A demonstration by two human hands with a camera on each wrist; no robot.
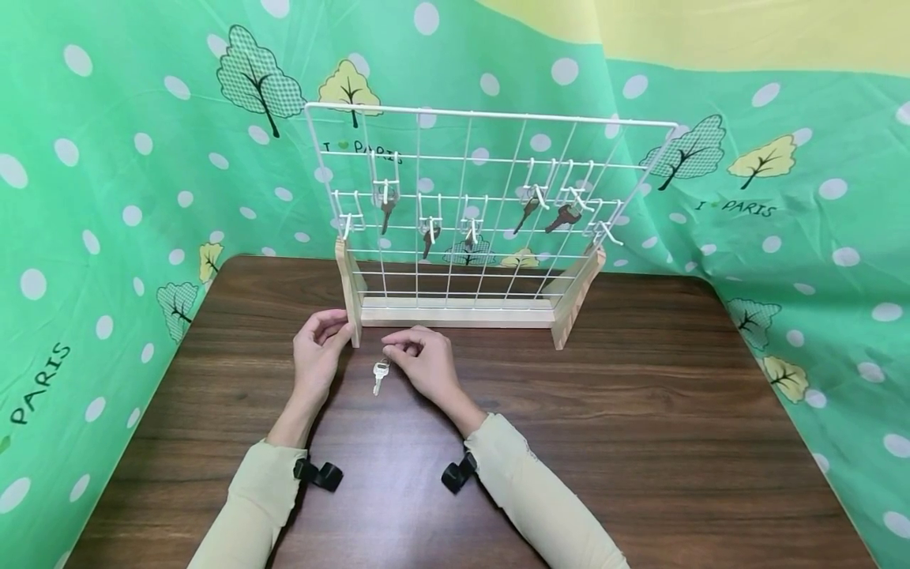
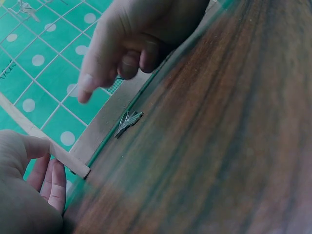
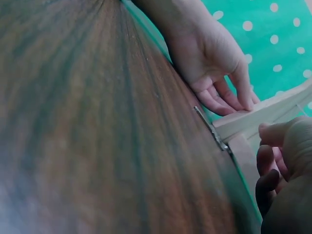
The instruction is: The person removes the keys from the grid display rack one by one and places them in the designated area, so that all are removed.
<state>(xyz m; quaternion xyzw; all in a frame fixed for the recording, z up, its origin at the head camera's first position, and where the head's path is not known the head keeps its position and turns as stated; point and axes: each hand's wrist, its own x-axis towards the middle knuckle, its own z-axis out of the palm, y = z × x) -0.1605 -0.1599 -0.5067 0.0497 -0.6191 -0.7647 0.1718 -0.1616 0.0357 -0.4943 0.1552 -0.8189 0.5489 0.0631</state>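
My left hand (image 1: 317,356) grips the front foot of the rack's wooden side leg (image 1: 348,292), thumb on one side and fingers on the other. A silver key (image 1: 380,377) lies flat on the table in front of the rack. Just above it my right hand (image 1: 426,363) hovers, index finger pointing down and the others loosely curled, holding nothing. In the left wrist view a gap shows between that fingertip (image 2: 85,93) and the key (image 2: 128,123). The right wrist view shows the key (image 3: 210,127) edge-on, close to the leg's foot.
A white wire grid (image 1: 469,114) stands on the wooden base (image 1: 455,318). Hooks project from it, several with keys, among them a dark key (image 1: 565,216) at the right. The brown table (image 1: 640,442) meets a green dotted cloth (image 1: 128,213) at its back and sides.
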